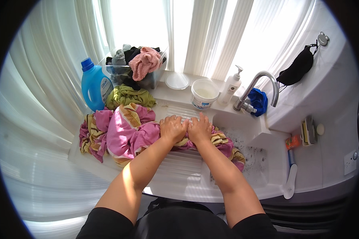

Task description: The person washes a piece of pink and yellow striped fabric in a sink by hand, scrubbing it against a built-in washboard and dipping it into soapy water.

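Observation:
A large pink cloth with yellow, striped parts is bunched across the ribbed washboard of a white laundry sink. Its right end hangs into the basin, where there are suds. My left hand and my right hand lie side by side on the cloth's middle. Both are closed over it, fingers pointing away from me and pressing it against the ridges. The palms hide the part of the cloth beneath them. Beyond the cloth's left part rests a crumpled olive-green cloth.
A blue detergent bottle stands back left, beside a clear bin heaped with laundry. Along the back ledge are a round lid, a white tub, a pump bottle and a curved faucet. A white-handled brush lies right.

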The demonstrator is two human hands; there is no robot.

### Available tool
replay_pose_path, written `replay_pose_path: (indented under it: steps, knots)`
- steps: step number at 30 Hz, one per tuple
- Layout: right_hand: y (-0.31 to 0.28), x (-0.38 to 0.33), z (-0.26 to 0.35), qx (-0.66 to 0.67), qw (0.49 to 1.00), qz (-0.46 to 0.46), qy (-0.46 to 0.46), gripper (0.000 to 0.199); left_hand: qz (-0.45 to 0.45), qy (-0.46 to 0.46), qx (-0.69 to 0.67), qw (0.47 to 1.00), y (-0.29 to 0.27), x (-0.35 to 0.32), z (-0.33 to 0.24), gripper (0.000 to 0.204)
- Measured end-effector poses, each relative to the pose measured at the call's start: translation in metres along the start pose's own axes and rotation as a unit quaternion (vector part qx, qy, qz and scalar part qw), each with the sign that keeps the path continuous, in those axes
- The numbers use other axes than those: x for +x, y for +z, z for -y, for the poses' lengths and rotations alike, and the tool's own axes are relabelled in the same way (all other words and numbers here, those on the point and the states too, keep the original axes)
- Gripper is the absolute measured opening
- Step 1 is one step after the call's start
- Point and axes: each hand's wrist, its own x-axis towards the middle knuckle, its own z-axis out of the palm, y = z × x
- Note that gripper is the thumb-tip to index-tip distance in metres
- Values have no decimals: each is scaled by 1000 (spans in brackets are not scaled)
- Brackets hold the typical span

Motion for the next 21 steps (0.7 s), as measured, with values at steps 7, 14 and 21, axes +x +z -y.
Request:
replay_pose_path:
  steps: [7, 14, 21]
  knots:
    - [-84, -137, -17, 8, 973, -27, -230, 72, -75, 324, -19, 943, -45, -146, 13, 45]
    - [-22, -34, -16, 48, 995, 83, -25, 32, 27, 39, -33, 998, 3, -21, -7, 29]
    - [-54, -45, -8, 76, 989, 109, -69, 42, 73, 140, 30, 987, -13, -28, 3, 40]
